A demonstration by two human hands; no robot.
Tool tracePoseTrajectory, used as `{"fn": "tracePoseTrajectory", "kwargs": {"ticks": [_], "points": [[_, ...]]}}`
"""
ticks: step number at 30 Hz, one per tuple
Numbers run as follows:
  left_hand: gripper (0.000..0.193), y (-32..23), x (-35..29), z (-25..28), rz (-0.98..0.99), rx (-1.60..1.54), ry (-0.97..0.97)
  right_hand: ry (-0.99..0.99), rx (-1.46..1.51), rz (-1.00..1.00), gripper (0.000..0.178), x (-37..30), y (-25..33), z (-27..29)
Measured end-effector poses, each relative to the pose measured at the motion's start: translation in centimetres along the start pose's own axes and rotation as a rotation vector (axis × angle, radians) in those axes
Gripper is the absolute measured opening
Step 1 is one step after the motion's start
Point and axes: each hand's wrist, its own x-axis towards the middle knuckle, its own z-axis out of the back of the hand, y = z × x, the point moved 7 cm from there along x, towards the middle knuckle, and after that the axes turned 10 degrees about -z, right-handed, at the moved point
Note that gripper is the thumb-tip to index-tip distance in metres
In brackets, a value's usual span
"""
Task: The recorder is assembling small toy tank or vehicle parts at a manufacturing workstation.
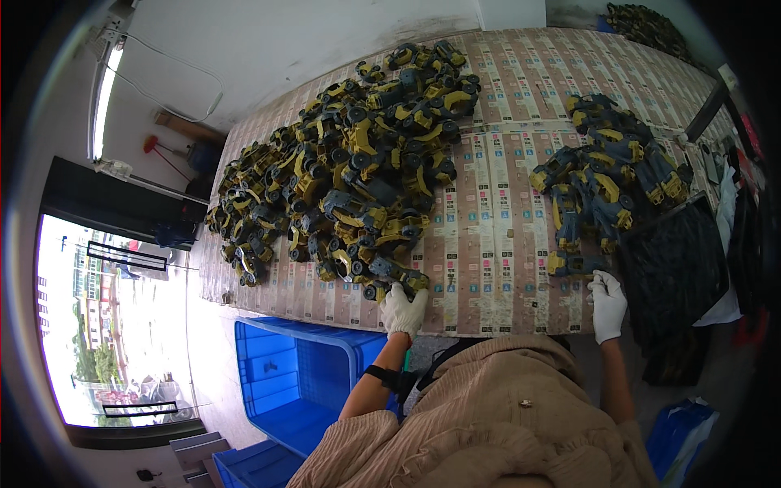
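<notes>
My left hand, in a white glove, grips a yellow and dark grey toy vehicle at the near edge of a large heap of toy vehicles. Its fingers are closed over the toy's near side. On the right, my gloved right hand has its fingers curled at the right end of another toy vehicle, which lies flat on the table. That one lies at the near side of a smaller group of toy vehicles. The fingertips of both hands are partly hidden.
The table is covered with printed sheets. Below its front edge on the left stands a blue plastic crate, with another blue crate nearer. A black plastic bag lies right of my right hand. More toys sit at the far right.
</notes>
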Motion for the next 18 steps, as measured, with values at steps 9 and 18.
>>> {"fn": "tracePoseTrajectory", "kwargs": {"ticks": [9,18], "points": [[0.074,-2.8,-0.6,-2.8,-0.149,-0.236,0.185,0.179,-0.054,0.083,0.019,-0.8,0.2,-4.5],[0.038,1.0,0.4,-2.0,-0.251,-0.105,-0.122,0.176,-0.072,0.003,0.021,-1.0,-1.2,-3.6]]}}
